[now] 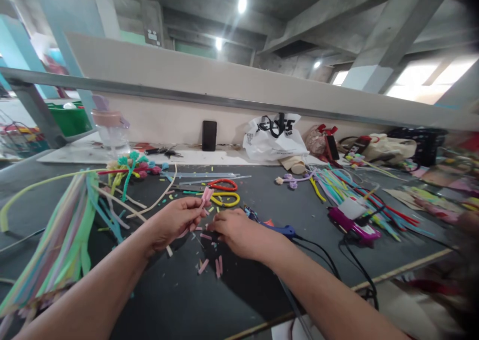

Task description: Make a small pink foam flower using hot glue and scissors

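My left hand (pixel 183 215) is closed in a pinch on a small bunch of short pink fuzzy stem pieces (pixel 207 195), held upright above the dark table. Close to it, my right hand (pixel 234 230) reaches down to the tabletop with curled fingers; whatever is at its fingertips is hidden. Short pink cut pieces (pixel 219 266) lie scattered just in front of the hands. Behind them rest scissors (pixel 224 199) with one red and one yellow handle. A blue-handled tool (pixel 280 230) with a black cord lies beyond my right wrist.
Bundled coloured strips (pixel 67 220) hang over the left side, near finished fuzzy flowers (pixel 136 168). A purple glue gun (pixel 354 225) and more coloured stems (pixel 329 183) lie at right. A phone (pixel 209 135), a white bag (pixel 275 138) and a bottle (pixel 110 128) stand at the back.
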{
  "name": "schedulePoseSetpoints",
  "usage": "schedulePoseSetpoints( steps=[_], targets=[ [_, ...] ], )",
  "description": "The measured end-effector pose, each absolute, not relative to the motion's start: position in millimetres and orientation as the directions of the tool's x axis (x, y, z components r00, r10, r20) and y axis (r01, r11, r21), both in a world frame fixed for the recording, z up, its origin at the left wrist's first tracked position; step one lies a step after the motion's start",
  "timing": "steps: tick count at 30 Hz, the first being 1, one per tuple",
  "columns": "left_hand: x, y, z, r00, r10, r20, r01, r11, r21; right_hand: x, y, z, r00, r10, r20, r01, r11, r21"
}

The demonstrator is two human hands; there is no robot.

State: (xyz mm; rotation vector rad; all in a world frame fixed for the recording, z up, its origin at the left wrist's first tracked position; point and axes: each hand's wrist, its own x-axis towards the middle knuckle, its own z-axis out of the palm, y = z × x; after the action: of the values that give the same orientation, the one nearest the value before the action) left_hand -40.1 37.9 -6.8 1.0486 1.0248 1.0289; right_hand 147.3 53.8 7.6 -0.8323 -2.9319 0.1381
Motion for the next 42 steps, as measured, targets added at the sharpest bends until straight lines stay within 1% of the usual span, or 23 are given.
schedulePoseSetpoints(
  steps=[6, 10, 13, 17, 22, 25, 28, 31, 34, 36, 39, 42],
  targets=[
    [-39, 36, -7, 0.214, 0.961, -0.173, -0.112, 0.2, 0.973, 153, 56, 0, -0.835, 0.546, 0.076, 0.535, 0.836, -0.122],
    [-40, 36, -7, 0.204, 0.962, -0.182, -0.105, 0.206, 0.973, 148, 53, -2, -0.797, 0.588, 0.142, 0.572, 0.809, -0.139],
    [-40, 37, -8, 0.206, 0.963, -0.175, -0.104, 0.199, 0.974, 142, 52, -7, -0.799, 0.574, 0.181, 0.55, 0.818, -0.169],
    [-39, 37, -12, 0.249, 0.955, -0.162, -0.091, 0.19, 0.978, 140, 52, -14, -0.816, 0.549, 0.18, 0.528, 0.835, -0.156],
    [-40, 37, -15, 0.266, 0.946, -0.188, 0.016, 0.19, 0.982, 145, 52, -9, -0.799, 0.572, 0.186, 0.553, 0.82, -0.146],
    [-40, 36, -13, 0.279, 0.949, -0.147, 0.1, 0.124, 0.987, 150, 49, 2, -0.77, 0.595, 0.23, 0.573, 0.803, -0.16],
    [-38, 33, -7, 0.331, 0.937, -0.114, 0.198, 0.049, 0.979, 155, 45, 14, -0.751, 0.596, 0.284, 0.573, 0.802, -0.168],
    [-35, 29, 0, 0.369, 0.923, -0.107, 0.304, -0.011, 0.953, 160, 42, 25, -0.737, 0.603, 0.305, 0.611, 0.788, -0.08],
    [-34, 28, 0, 0.406, 0.912, -0.055, 0.387, -0.117, 0.914, 164, 40, 31, -0.726, 0.617, 0.305, 0.656, 0.753, 0.038],
    [-34, 28, -2, 0.428, 0.904, -0.019, 0.441, -0.19, 0.877, 164, 38, 33, -0.723, 0.619, 0.305, 0.669, 0.738, 0.089],
    [-34, 29, -5, 0.465, 0.886, -0.002, 0.504, -0.263, 0.823, 163, 36, 34, -0.732, 0.611, 0.301, 0.666, 0.735, 0.129],
    [-33, 28, -5, 0.47, 0.883, -0.01, 0.528, -0.272, 0.804, 162, 35, 35, -0.748, 0.598, 0.289, 0.651, 0.745, 0.145]
  ],
)
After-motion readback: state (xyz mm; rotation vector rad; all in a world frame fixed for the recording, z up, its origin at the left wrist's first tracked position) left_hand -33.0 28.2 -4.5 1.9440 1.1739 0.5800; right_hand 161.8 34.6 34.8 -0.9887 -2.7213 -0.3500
